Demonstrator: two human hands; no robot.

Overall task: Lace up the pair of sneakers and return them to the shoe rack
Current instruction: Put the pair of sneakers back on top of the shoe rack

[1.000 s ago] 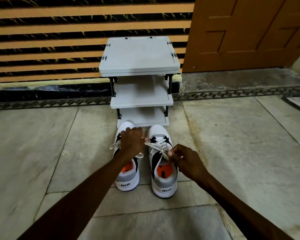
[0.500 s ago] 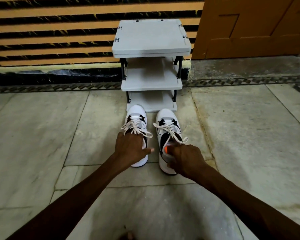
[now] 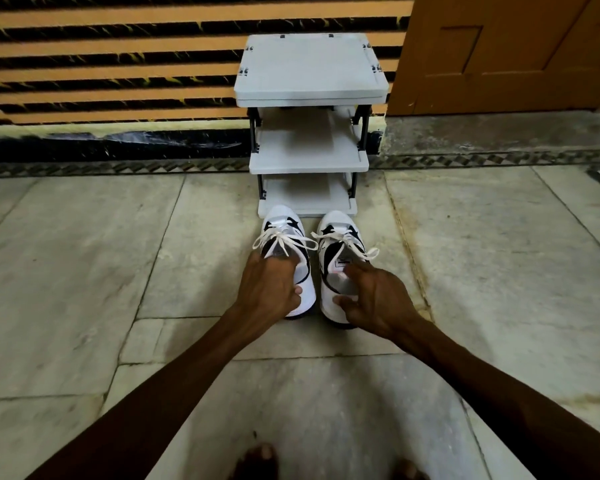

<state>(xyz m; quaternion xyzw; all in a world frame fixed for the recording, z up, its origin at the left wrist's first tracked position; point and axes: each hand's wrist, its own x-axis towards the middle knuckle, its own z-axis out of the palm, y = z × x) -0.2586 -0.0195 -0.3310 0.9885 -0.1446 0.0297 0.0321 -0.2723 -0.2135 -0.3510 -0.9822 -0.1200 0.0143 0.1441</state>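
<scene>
Two white sneakers with black patches stand side by side on the floor, toes against the grey shoe rack [image 3: 309,164]. Both have tied white laces. My left hand [image 3: 269,289] grips the heel of the left sneaker [image 3: 284,230], fingers inside the opening and thumb on the side. My right hand [image 3: 374,299] grips the heel of the right sneaker [image 3: 336,237] the same way. The rack has three shelves with nothing on them.
The rack stands against a striped orange and black wall [image 3: 118,64]. A wooden door [image 3: 506,53] is to its right. Pale stone floor tiles [image 3: 84,265] spread on both sides. My bare toes [image 3: 260,459] show at the bottom edge.
My hands have left the laces of the right sneaker and moved back to the heels, one on each shoe. The laces now lie tied on both.
</scene>
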